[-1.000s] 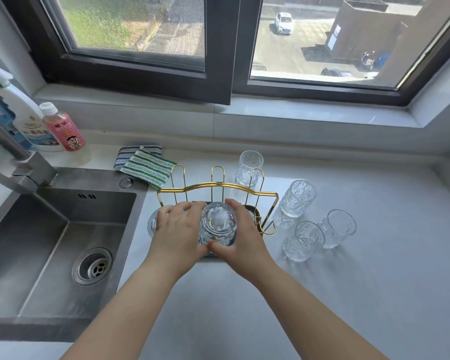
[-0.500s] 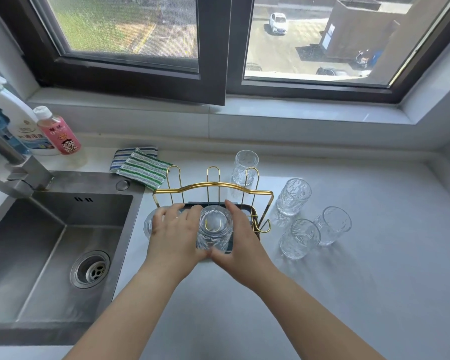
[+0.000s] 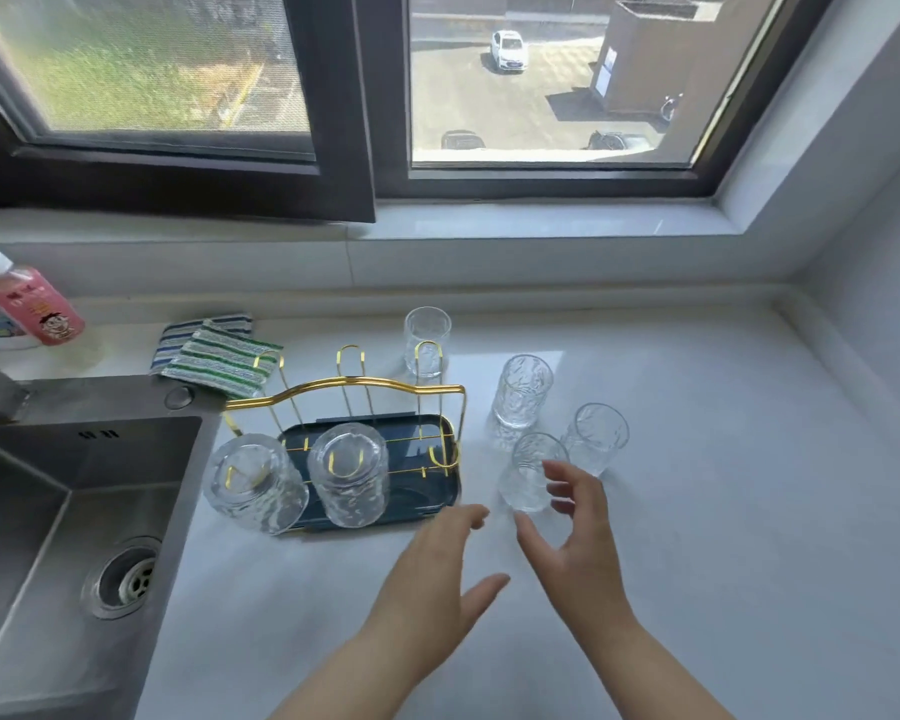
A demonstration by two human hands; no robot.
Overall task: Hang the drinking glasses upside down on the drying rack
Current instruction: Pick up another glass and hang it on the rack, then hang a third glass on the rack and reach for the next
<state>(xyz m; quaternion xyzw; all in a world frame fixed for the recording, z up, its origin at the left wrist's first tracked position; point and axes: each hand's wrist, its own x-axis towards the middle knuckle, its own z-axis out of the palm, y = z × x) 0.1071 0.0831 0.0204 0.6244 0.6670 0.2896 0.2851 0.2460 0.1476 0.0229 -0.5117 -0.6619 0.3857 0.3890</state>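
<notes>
A gold wire drying rack (image 3: 365,385) with a dark blue drip tray (image 3: 435,498) stands on the white counter beside the sink. Two textured glasses hang upside down on its front prongs: one at the left (image 3: 254,483), one in the middle (image 3: 349,480). Several upright glasses stand to the right: the nearest (image 3: 530,472), one behind it (image 3: 520,391), one further right (image 3: 596,438), and a smooth one at the back (image 3: 427,341). My right hand (image 3: 575,537) is open, fingers curved just beside the nearest glass. Empty and open, my left hand (image 3: 437,579) hovers in front of the tray.
A steel sink (image 3: 48,522) with its drain lies at the left. Striped cloths (image 3: 214,358) sit behind the rack, and a pink bottle (image 3: 32,304) stands at the far left. The window sill (image 3: 489,228) runs along the back; a wall closes the right side.
Both hands have let go of the middle glass, which now hangs upside down on the rack. They moved right, the right hand reaching to the nearest upright glass.
</notes>
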